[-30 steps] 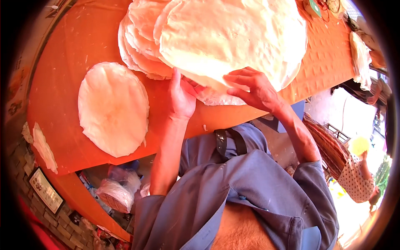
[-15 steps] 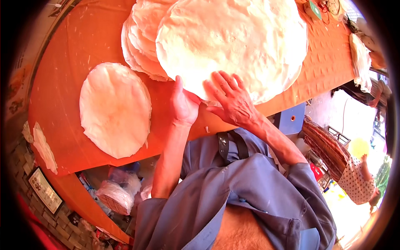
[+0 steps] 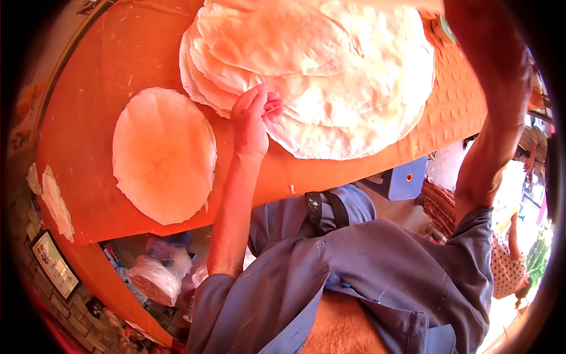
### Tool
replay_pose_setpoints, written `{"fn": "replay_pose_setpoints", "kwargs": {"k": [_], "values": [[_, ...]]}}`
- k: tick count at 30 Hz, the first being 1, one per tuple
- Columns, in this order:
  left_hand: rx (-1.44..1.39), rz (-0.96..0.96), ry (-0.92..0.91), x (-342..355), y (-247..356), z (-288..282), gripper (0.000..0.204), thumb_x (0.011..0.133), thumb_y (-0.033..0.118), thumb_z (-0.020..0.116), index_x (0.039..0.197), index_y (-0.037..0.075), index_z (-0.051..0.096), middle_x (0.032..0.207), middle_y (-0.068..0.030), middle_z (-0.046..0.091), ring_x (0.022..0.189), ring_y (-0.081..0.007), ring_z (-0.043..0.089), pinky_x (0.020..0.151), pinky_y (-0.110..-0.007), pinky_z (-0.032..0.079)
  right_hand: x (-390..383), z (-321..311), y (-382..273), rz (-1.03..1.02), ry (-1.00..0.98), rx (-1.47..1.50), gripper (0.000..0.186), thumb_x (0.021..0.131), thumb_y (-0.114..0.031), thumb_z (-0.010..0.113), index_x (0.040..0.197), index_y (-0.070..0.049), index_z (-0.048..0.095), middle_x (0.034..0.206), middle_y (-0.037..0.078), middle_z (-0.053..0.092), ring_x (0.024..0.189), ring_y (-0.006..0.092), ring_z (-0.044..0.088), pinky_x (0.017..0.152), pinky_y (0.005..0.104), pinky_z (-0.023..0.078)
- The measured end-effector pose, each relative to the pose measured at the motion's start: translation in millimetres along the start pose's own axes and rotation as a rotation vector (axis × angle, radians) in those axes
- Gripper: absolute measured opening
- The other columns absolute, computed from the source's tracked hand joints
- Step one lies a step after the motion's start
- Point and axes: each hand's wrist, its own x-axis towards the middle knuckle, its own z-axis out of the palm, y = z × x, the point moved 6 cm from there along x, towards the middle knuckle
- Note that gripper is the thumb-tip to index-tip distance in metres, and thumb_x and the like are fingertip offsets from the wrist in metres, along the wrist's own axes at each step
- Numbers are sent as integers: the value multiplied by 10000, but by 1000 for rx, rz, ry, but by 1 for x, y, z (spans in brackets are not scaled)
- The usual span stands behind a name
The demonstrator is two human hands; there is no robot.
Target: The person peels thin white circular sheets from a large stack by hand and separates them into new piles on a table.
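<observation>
While holding the left hand (image 3: 254, 112) at the flatbread stack (image 3: 330, 71), by the counter's (image 3: 295, 171) near edge, shows fingers (image 3: 273, 106) half curled; cannot tell if gripping. Stretches the right arm (image 3: 501, 88) forward; cannot tell its fingers' state. Has one lone flatbread (image 3: 165, 156) toward the counter's near-left corner.

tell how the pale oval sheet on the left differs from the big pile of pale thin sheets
The pale oval sheet lies fully in view, while the big pile of pale thin sheets runs past the picture's top edge. The sheet's face looks fairly smooth; the pile's is wrinkled, with overlapping edges. Both are pale and rest on the orange table.
</observation>
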Motion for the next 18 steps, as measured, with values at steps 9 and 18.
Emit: {"fn": "replay_pose_setpoints", "kwargs": {"k": [9,18], "values": [[-212,6,73,35,14,-11,124,958,115,568,1022,9,556,1004,-129,609,912,-260,651,839,-354,557,-82,183,-77,-134,-545,588,107,805,-51,555,843,-86,649,710,163,643,679,369,642,618,483,505],[-363,-42,-45,47,6,-2,164,974,209,554,1019,52,546,930,-59,617,719,-238,681,530,-250,500,-79,175,-140,-157,-454,629,121,756,-16,526,816,-50,625,726,145,647,727,335,644,609,455,503]]}}
